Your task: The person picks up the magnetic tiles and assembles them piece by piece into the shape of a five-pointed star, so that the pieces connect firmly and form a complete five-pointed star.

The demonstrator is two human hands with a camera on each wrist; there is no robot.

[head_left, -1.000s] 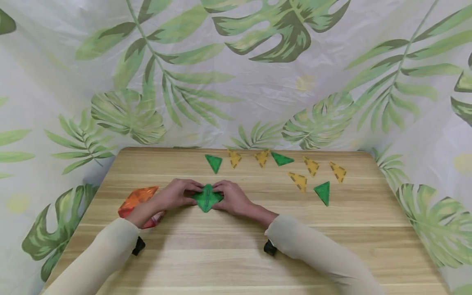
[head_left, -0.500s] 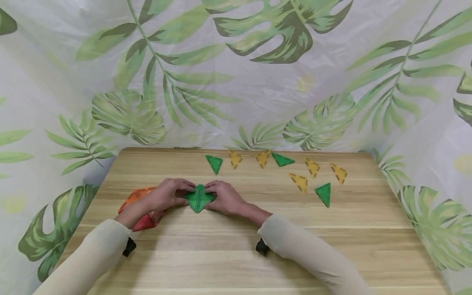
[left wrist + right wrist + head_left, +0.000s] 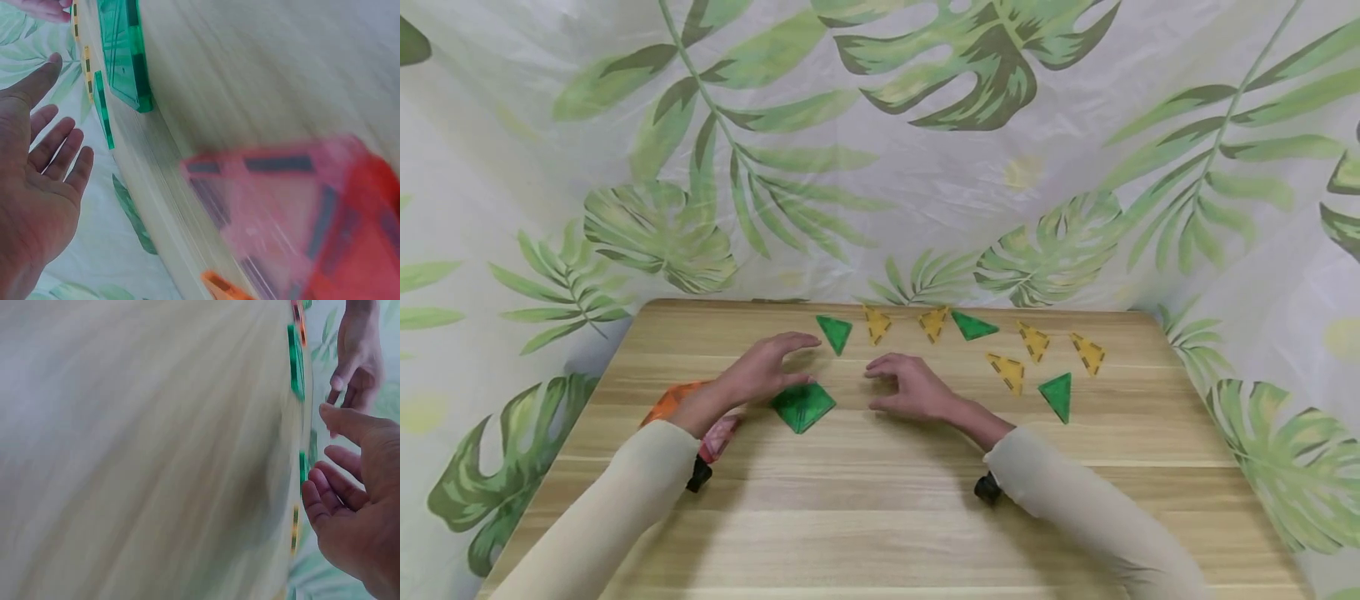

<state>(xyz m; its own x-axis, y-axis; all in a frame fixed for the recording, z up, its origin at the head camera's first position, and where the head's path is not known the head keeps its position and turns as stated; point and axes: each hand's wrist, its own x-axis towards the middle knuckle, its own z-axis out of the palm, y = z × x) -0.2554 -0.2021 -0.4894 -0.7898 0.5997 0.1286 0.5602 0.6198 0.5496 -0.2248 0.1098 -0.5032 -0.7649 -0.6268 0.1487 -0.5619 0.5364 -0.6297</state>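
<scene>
Two green triangular magnetic tiles (image 3: 803, 410) lie edge to edge on the table as a diamond. Over their upper left side hovers my left hand (image 3: 766, 368), fingers spread and holding nothing; its thumb overlaps the diamond's top in the head view. My right hand (image 3: 913, 388) is off to the right of the diamond, fingers loosely bent with nothing between them. Beyond the left fingertips lies a single green triangle tile (image 3: 835, 334). Partly hidden under the left forearm is an orange and red tile build (image 3: 275, 200), with a pale pink face towards the left wrist camera.
Along the table's back are several yellow triangle tiles (image 3: 1006, 372) and another green triangle (image 3: 974, 325). One more green triangle (image 3: 1057, 397) lies at the right. A leaf-print cloth (image 3: 925, 167) hangs behind the wooden table (image 3: 880, 517).
Both hands have let go of the green diamond, which shifted left before that. The right hand has moved away to the right, and the left has lifted and opened its fingers.
</scene>
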